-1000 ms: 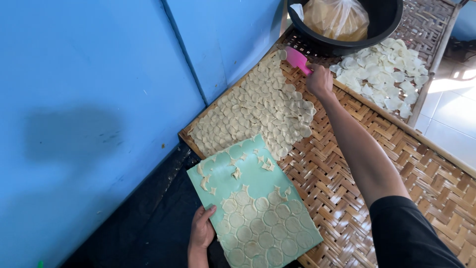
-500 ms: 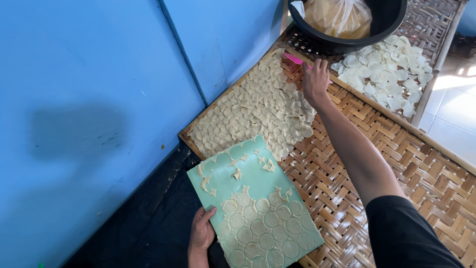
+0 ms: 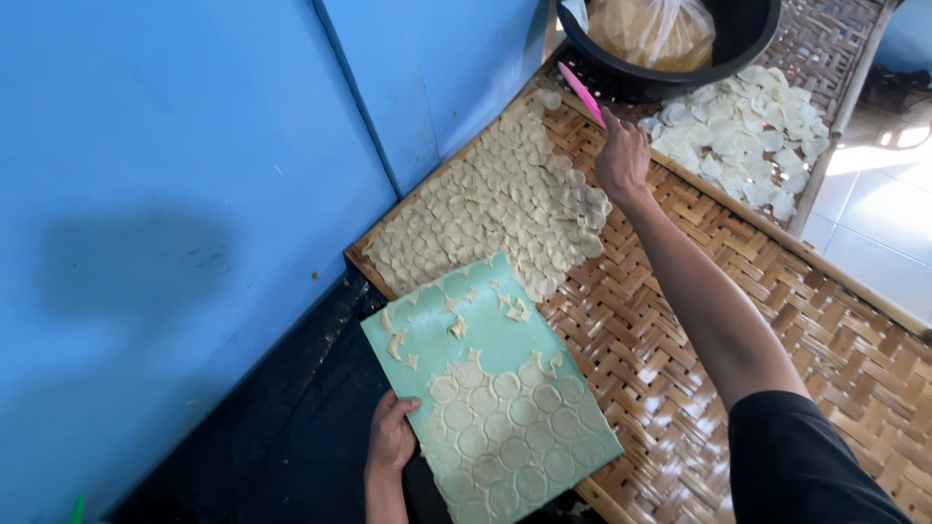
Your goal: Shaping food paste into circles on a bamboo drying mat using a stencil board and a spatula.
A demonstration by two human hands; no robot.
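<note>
1. Closest to the person, the left hand (image 3: pixel 391 434) grips the near left edge of a flat green board (image 3: pixel 490 388). The fingers curl over the top, clamped on it. The board rests partly on the black sheet (image 3: pixel 282 427) and partly on the woven bamboo tray (image 3: pixel 738 262).
2. The board looks stiff and light. An edge is a good place to hold it, since the top is full.
3. Thin round dough circles (image 3: pixel 505 427) cover its near half. Small torn scraps (image 3: pixel 456 325) lie on the far half. The circles look soft, floppy and easy to tear, so sliding something thin under them looks safer than pinching.
4. Farther off, a big patch of cut circles (image 3: pixel 495 209) lies on the tray, packed close together.
5. Past that patch, the right hand (image 3: pixel 621 160) is closed around a thin pink scraper (image 3: pixel 582 94), which points up and away.
6. The tray's bare weave on the right gives open room. On the left, the blue wall (image 3: pixel 194 146) runs right along the tray's edge, so there is little room there.
7. Farthest away, a black tub (image 3: pixel 738 39) with a plastic bag (image 3: pixel 650 29) inside sits on a second tray, beside loose white circles (image 3: pixel 743 126).
</note>
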